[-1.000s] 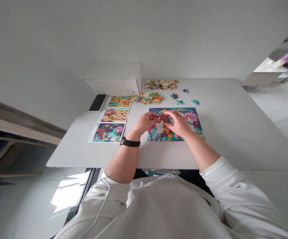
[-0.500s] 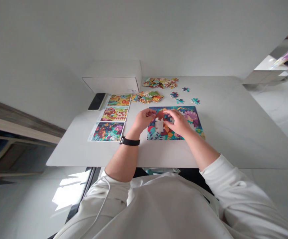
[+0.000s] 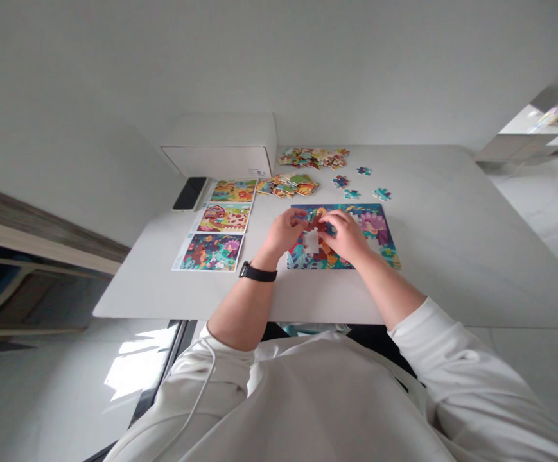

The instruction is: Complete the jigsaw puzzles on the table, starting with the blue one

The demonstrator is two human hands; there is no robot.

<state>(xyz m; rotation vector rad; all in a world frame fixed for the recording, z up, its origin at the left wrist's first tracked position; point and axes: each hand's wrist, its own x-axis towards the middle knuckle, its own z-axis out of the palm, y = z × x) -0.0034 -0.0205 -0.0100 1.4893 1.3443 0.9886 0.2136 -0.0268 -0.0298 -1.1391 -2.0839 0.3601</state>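
Note:
A colourful jigsaw puzzle (image 3: 375, 221) lies on the table in front of me, mostly assembled, with a pale gap (image 3: 311, 242) left of its middle. Just above that gap is a brown puzzle piece (image 3: 314, 222), between my two hands. My left hand (image 3: 286, 230) has thumb and fingers drawn together at the piece's left side. From the right, my right hand (image 3: 346, 234) pinches at the same piece, its fingertips bent over the puzzle. Fingers partly cover the piece, so whether it lies flat or is slightly raised is unclear.
Several loose pieces, one a teal puzzle piece (image 3: 382, 194), lie behind the puzzle. Two heaps of pieces, a nearer pile (image 3: 288, 186) and a farther pile (image 3: 313, 158), sit by a white box (image 3: 216, 160). Picture cards (image 3: 211, 251) and a phone (image 3: 191, 193) are at left.
The brown piece and my fingertips have shifted slightly at the upper edge of the gap. The whole view has moved a little; the loose pieces stay in place on the table.

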